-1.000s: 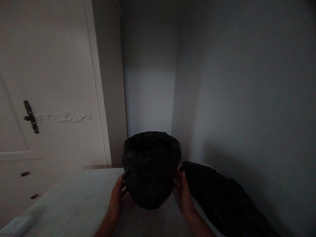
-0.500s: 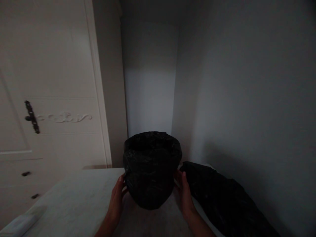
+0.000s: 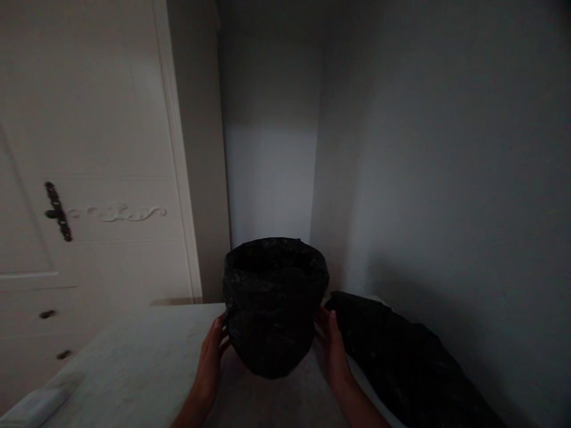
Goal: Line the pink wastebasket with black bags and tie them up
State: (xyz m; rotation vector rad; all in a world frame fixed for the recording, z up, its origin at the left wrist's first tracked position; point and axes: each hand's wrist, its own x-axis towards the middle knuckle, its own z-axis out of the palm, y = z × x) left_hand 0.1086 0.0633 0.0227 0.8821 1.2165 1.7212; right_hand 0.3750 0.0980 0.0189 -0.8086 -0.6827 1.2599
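In front of me on the table stands a bin covered in a black plastic bag (image 3: 272, 315), its dark round mouth at the top. The bag is folded over the rim, and the bin's own walls are hidden beneath it. My left hand (image 3: 211, 355) is closed against its left side, thumb toward me and fingers partly behind. On the opposite side, my right hand (image 3: 333, 351) grips it the same way, its fingertips partly hidden by the plastic. Close to the right hand lies a heap of black plastic bag (image 3: 401, 351).
The pale table (image 3: 143, 356) spreads under both hands. A whitish object (image 3: 38, 407) sits at its lower left edge. White furniture with a dark handle (image 3: 57, 212) and drawer knobs rises on the left. A grey wall (image 3: 437, 178) borders the right.
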